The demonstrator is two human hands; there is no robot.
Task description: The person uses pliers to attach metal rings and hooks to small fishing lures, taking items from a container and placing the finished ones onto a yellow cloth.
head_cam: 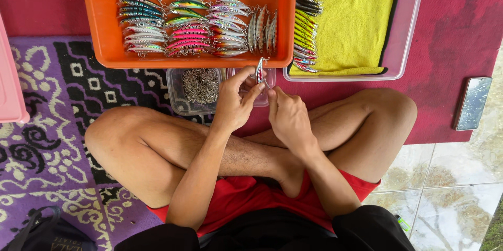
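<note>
My left hand [236, 101] pinches a small silvery fishing lure [260, 69], held upright just below the orange tray's front edge. My right hand [288, 117] is closed right beside it, fingertips at the lure's lower end; what they grip is too small to tell. Behind the hands sit two small clear tubs: the left tub [178, 99] holds a heap of metal hooks [200, 84], the right tub [264, 99] is mostly hidden by my fingers. I sit cross-legged, knees spread to both sides.
An orange tray [105, 15] holds rows of colourful lures [183, 20]. To its right a clear bin [406, 25] holds a yellow cloth [356, 15] and a row of lures [306, 15]. A phone [473, 102] lies at right, a dark bag [47, 232] at lower left.
</note>
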